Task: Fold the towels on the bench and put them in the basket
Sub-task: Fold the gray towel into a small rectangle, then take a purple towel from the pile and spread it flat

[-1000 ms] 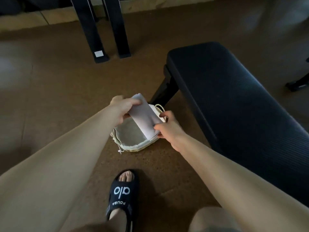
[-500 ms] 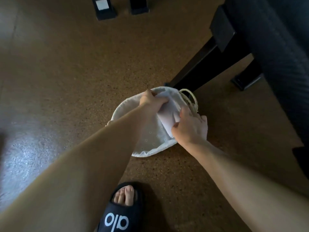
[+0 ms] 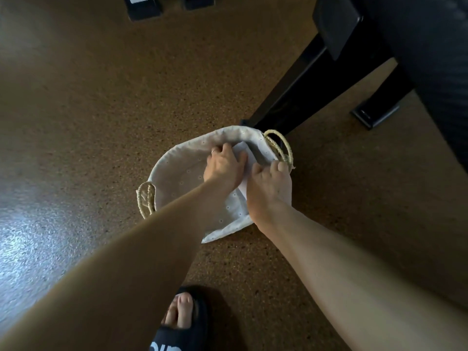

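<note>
A woven basket (image 3: pixel 145 201) with a pale cloth liner and two straw handles sits on the floor beside the bench. A folded white towel (image 3: pixel 245 152) lies inside it, mostly covered by both hands. My left hand (image 3: pixel 224 167) rests on the towel's left side with its fingers spread over it. On the towel's right side is my right hand (image 3: pixel 269 187), its fingers curled down against the cloth near the basket's right handle (image 3: pixel 279 145). The dark padded bench (image 3: pixel 428 59) fills the upper right.
The bench's black leg (image 3: pixel 298 89) slants down to the floor just behind the basket, with its foot (image 3: pixel 374 114) to the right. Two black equipment feet (image 3: pixel 144 5) stand at the top. My foot in a black slide sandal (image 3: pixel 181 323) is below the basket.
Both hands have lowered the folded towel from above the basket down into it. The view has tilted down and come closer to the basket.
</note>
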Motion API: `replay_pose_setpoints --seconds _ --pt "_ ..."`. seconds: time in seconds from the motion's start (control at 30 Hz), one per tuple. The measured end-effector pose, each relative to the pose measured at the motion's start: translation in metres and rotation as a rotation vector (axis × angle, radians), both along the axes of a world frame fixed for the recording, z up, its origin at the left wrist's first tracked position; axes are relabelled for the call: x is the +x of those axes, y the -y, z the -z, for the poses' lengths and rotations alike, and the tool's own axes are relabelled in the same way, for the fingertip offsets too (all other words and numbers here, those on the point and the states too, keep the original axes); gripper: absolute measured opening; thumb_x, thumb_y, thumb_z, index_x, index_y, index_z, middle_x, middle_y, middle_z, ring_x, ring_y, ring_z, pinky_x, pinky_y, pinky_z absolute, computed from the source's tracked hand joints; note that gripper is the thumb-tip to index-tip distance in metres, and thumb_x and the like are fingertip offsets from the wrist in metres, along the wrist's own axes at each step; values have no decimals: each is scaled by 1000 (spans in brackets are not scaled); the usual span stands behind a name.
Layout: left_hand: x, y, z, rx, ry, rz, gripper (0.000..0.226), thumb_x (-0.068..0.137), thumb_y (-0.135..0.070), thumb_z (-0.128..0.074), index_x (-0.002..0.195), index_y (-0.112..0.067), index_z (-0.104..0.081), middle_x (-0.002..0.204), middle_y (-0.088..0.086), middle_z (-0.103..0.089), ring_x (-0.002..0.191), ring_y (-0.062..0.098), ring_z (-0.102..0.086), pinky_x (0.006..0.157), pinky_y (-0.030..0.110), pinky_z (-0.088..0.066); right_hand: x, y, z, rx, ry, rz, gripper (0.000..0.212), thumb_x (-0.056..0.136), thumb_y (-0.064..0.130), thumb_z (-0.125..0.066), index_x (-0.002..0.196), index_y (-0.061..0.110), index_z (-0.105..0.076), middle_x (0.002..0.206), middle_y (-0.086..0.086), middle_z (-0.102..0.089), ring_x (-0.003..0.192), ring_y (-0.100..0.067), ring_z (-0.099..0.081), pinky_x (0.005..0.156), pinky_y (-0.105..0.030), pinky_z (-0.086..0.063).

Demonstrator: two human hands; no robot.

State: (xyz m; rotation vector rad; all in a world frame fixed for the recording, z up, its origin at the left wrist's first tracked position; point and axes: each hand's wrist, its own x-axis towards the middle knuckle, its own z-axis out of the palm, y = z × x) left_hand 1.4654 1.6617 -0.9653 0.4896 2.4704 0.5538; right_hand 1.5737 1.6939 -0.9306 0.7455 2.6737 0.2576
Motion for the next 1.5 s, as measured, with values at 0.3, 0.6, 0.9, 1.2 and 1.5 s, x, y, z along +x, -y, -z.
replay_pose_setpoints --seconds 0.3,0.6,0.9,1.2,1.5 --pt "5 37 0 149 -98 135 44 97 -20 -59 134 -8 -39 139 20 -37 123 36 -49 91 40 -46 -2 -8 -1 -254 -48 -78 48 94 16 -64 139 11 -49 139 -14 -44 122 -34 -52 98 -44 -49" --pt "13 47 20 253 -136 416 43 95 -7 -63 137 -11 -55 137 13 -45 103 33 -63 88 45 -54 -12 5 14 -358 72 99 72 98 24 -60 158 13 -23 151 -30 -23 131 -46 -42 91 -47 -57" --pt "1 53 -9 -97 -58 623 69 97 -11 -58 158 -23 -29 157 10 -35 133 29 -52 103 41 -48 -8 13 -6 -435 153 193 66 104 36 -45 162 23 -16 159 -27 -19 144 -45 -30 117 -49 -32" --pt "34 31 -214 -88 -195 667 58 95 -5 -51 150 -18 -41 143 13 -52 124 31 -57 91 38 -49 51 37 -182 -584 -200 211 36 101 19 -49 135 11 -59 136 -12 -58 125 -31 -56 97 -38 -46" --pt "211 41 -415 298 -309 823 30 96 -15 -54 125 -21 -59 124 3 -61 115 23 -59 93 37 -49 241 26 -378 -534 -660 368 22 96 12 -50 98 12 -71 98 -6 -69 91 -25 -67 77 -34 -55"
